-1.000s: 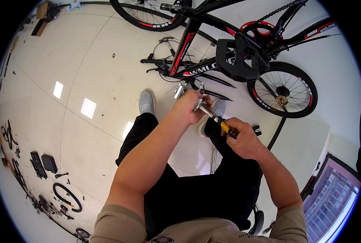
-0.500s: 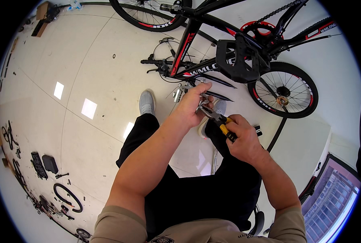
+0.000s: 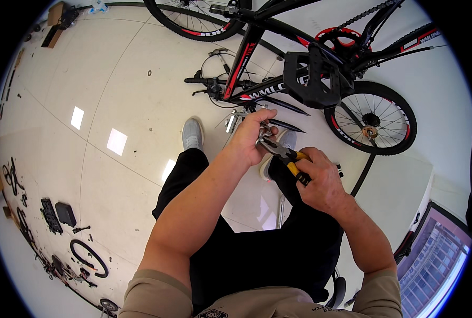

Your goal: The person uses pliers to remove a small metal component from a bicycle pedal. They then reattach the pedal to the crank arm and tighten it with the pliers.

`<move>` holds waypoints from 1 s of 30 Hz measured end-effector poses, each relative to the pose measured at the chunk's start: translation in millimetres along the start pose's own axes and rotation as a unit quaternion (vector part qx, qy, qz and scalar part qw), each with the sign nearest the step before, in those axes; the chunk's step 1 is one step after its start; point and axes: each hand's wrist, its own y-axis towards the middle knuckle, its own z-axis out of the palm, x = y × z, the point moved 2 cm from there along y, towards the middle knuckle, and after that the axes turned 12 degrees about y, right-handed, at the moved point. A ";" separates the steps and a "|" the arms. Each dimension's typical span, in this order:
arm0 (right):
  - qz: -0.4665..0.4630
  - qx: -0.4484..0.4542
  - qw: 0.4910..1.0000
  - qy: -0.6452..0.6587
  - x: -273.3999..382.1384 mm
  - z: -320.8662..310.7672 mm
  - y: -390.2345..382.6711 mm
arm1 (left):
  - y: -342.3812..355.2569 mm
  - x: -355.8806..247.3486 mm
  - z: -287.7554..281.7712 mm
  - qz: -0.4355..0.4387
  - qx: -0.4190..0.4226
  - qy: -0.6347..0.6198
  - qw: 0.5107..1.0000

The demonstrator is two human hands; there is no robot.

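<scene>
My right hand (image 3: 325, 177) is closed round the black and yellow handles of a pair of pliers (image 3: 283, 152). The jaws point up and left to a small silver metal part (image 3: 264, 135), which my left hand (image 3: 250, 139) grips. Whether the jaws are clamped on that part or only touch it, I cannot tell, since fingers cover much of it. Just beyond my left hand, a silver metal piece (image 3: 231, 123) shows beside the bike's front end. A black bicycle frame (image 3: 241, 69) with red and white markings lies past my hands, its black pedal (image 3: 312, 79) closest to me.
One wheel (image 3: 371, 117) leans at the right by the pale wall; another wheel (image 3: 193, 21) is at the top. A hammer (image 3: 220, 58) lies near the handlebar (image 3: 209, 82). On the left floor are a black open case (image 3: 51, 216), a curved black tube (image 3: 87, 259) and several small parts.
My right hand has shifted very slightly to the right with the pliers. My left hand and the silver part stay almost in place.
</scene>
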 end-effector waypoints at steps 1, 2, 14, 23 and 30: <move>0.003 0.000 1.000 -0.001 1.0 -0.9 -0.3 | -0.2 0.4 1.3 0.008 0.001 0.000 1.000; 0.005 0.001 1.000 -0.001 1.5 -1.2 -0.7 | -0.5 0.8 2.4 0.015 0.003 0.000 1.000; 0.284 0.134 0.913 0.260 4.7 -12.6 8.6 | 6.4 5.0 -5.6 0.004 0.020 0.039 0.999; 0.228 0.082 0.923 0.299 -3.7 -3.5 3.3 | 9.3 3.2 -7.6 0.016 0.021 0.047 0.999; -0.019 -0.022 0.997 -0.071 4.2 -9.9 -5.6 | 5.7 1.5 -8.2 -0.007 0.022 0.026 0.999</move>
